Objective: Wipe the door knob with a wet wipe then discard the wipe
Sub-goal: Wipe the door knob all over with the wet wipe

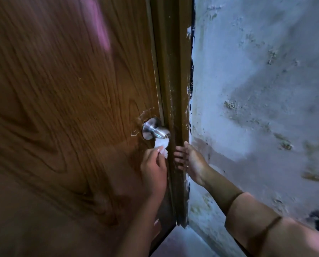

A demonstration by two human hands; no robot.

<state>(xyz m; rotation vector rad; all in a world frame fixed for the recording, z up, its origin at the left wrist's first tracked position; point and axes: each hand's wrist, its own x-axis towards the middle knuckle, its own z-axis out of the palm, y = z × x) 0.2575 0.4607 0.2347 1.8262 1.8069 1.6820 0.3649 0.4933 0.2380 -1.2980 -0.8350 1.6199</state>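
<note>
Wiping under way: our left hand (153, 169) pinches the wet wipe (161, 144) beneath the door knob (156, 130), right hand (189, 158) spread; next, we judge, circling the knob.
</note>
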